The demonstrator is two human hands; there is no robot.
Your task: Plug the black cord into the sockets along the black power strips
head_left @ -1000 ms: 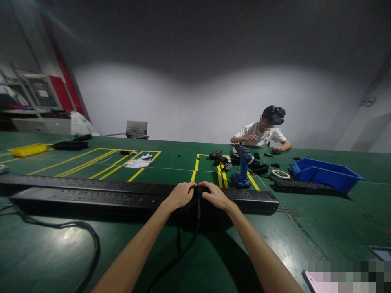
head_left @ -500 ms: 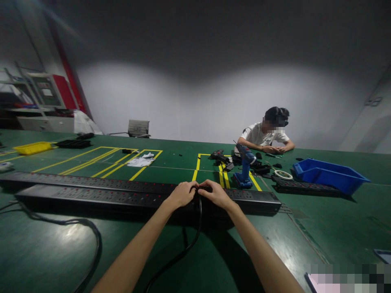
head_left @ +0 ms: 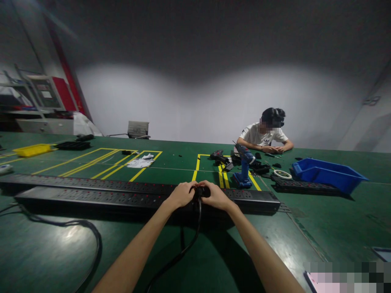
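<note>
over the nearer long black metal socket strip, dotted with small red marks, two bare hands meet around a dark plug-like end of a black cable. the left hand pinches it from the nine o'clock side between thumb and fingers; the right hand pinches it from three o'clock, thumb and forefinger bowed around it. whether that end touches the strip cannot be told. from there the cable curves toward seven o'clock over the green tabletop; a second, looped cable lies at eight. just behind the nearer strip runs another long black socket strip. at two o'clock a blue cordless drill stands upright, and farther out that way sits a person in a white shirt, forearms on the tabletop. near three, a blue plastic bin stands beside a short black socket strip and a pale ring. crumpled white papers lie around ten o'clock.
</note>
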